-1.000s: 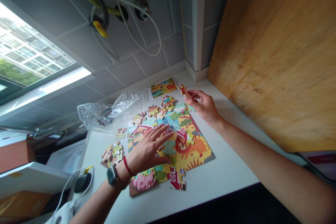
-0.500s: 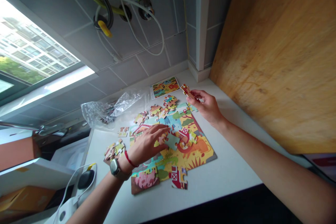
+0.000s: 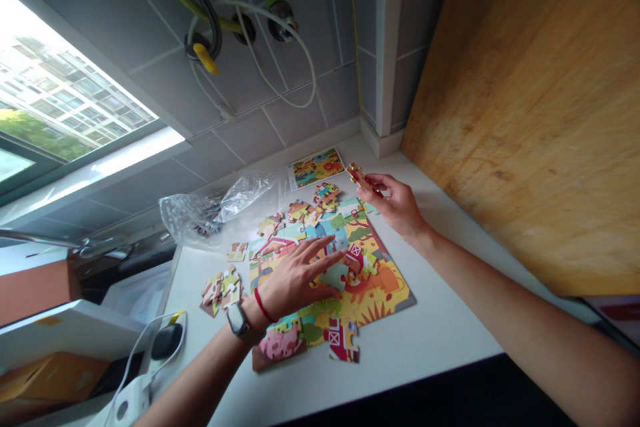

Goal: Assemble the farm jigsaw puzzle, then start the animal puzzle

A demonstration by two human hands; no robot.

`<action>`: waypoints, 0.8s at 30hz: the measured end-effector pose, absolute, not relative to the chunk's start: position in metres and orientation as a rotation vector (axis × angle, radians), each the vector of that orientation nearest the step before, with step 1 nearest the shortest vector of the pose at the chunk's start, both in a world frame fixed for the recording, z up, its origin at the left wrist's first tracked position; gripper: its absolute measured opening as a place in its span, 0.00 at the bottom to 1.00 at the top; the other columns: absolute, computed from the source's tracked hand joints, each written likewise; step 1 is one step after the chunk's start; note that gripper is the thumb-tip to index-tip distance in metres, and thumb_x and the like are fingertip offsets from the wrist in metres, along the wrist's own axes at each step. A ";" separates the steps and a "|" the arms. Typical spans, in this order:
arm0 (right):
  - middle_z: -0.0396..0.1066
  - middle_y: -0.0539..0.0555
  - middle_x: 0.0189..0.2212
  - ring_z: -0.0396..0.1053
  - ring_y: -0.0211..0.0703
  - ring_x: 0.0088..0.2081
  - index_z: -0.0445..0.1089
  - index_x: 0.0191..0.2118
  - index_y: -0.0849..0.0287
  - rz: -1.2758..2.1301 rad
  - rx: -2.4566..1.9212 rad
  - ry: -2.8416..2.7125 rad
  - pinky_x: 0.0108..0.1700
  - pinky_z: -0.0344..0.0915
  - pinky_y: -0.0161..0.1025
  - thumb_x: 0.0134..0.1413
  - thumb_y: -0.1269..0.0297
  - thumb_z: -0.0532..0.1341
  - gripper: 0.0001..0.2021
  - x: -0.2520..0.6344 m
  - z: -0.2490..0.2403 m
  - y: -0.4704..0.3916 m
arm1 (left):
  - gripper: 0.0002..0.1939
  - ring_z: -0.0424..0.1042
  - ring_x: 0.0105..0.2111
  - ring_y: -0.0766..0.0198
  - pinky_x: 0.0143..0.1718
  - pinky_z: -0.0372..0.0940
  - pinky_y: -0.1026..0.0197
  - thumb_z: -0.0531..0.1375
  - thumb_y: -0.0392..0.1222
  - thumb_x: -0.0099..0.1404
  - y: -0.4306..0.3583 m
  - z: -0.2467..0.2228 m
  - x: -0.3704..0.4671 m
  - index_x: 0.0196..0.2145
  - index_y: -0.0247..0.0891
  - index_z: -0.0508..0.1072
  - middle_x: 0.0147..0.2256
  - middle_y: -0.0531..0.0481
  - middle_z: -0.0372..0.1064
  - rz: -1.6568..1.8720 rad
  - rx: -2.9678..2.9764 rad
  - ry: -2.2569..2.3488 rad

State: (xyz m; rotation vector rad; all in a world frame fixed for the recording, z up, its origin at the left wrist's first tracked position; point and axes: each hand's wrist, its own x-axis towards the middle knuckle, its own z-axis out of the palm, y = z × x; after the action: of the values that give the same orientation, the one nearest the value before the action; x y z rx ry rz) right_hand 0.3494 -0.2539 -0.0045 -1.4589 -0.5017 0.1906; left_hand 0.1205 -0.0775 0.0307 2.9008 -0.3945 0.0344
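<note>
My left hand [image 3: 299,275], with a red cord and a watch at the wrist, reaches over the partly assembled jigsaw puzzle [image 3: 387,280]. Its fingers are spread, just above or touching a pale green puzzle piece [image 3: 334,275]; contact is hard to make out. Beyond the puzzle's right side, my right hand [image 3: 400,208] pinches a few puzzle pieces [image 3: 359,177] between thumb and fingers, raised off the counter. Near the puzzle's front edge lies a red barn piece [image 3: 343,340]. A red barn piece [image 3: 355,255] also rests on the picture, to the right of my left fingertips.
Loose pieces [image 3: 301,212] lie along the puzzle's back edge, and more pieces [image 3: 223,288] sit to its left. Behind are a reference picture card [image 3: 317,168] and a clear plastic bag [image 3: 200,217]. A wooden board [image 3: 530,120] stands at right; a power strip [image 3: 131,400] is at lower left.
My left hand has shifted right over the puzzle, its fingers spreading wider above the pale green piece. My right hand keeps its hold on the pieces, nearly still.
</note>
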 end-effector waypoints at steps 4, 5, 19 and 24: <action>0.82 0.60 0.46 0.77 0.51 0.43 0.81 0.47 0.58 0.182 -1.469 -0.502 0.48 0.74 0.46 0.48 0.37 0.75 0.30 0.350 -0.005 -0.255 | 0.23 0.73 0.61 0.45 0.60 0.75 0.39 0.63 0.49 0.76 -0.080 0.028 0.119 0.66 0.48 0.71 0.69 0.40 0.64 0.096 2.873 -0.432; 0.82 0.60 0.46 0.77 0.51 0.43 0.81 0.47 0.58 0.178 -1.475 -0.504 0.48 0.74 0.46 0.48 0.37 0.74 0.30 0.350 -0.005 -0.255 | 0.21 0.74 0.60 0.47 0.59 0.75 0.41 0.62 0.47 0.77 -0.080 0.027 0.119 0.65 0.47 0.71 0.69 0.40 0.65 0.113 2.856 -0.424; 0.83 0.59 0.45 0.77 0.50 0.43 0.81 0.47 0.58 0.173 -1.473 -0.506 0.47 0.74 0.45 0.49 0.39 0.75 0.28 0.351 -0.007 -0.254 | 0.27 0.75 0.56 0.51 0.56 0.77 0.45 0.70 0.42 0.71 -0.079 0.025 0.125 0.64 0.49 0.70 0.60 0.42 0.70 0.147 2.662 -0.242; 0.82 0.60 0.46 0.77 0.51 0.44 0.81 0.47 0.58 0.175 -1.471 -0.501 0.48 0.74 0.46 0.49 0.39 0.75 0.29 0.351 -0.007 -0.254 | 0.29 0.76 0.48 0.53 0.52 0.77 0.45 0.74 0.42 0.66 -0.079 0.030 0.131 0.62 0.46 0.73 0.51 0.45 0.75 0.039 2.660 -0.154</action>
State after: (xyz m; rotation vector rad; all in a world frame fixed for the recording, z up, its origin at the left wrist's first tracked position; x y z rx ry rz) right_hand 0.3506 -0.2541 -0.0073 -1.4711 -0.5007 0.1753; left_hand 0.1308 -0.0790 0.0299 2.6595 -0.1538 0.0386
